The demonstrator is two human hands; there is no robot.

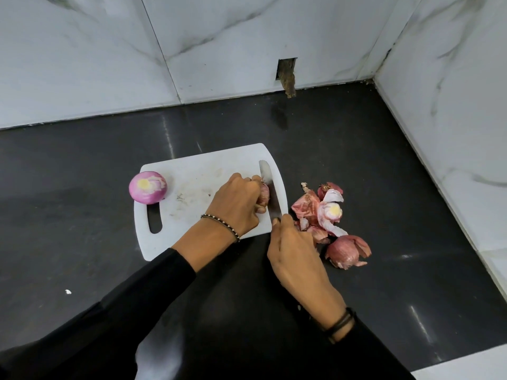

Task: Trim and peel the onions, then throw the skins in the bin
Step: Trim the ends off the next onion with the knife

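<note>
Trimming is midway: your left hand (236,204) curls round an unpeeled onion (264,193) on the board (197,171), your right hand (290,250) grips the knife (270,187) at its end, a peeled onion (148,187) sits left of that hold, and skins (323,215) lie right, unbinned.

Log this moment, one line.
left hand: holds onion | right hand: holds knife | peeled onion: on board | skins: on counter

Left grip (236,204) curled — right grip (295,250) clenched tight.
</note>
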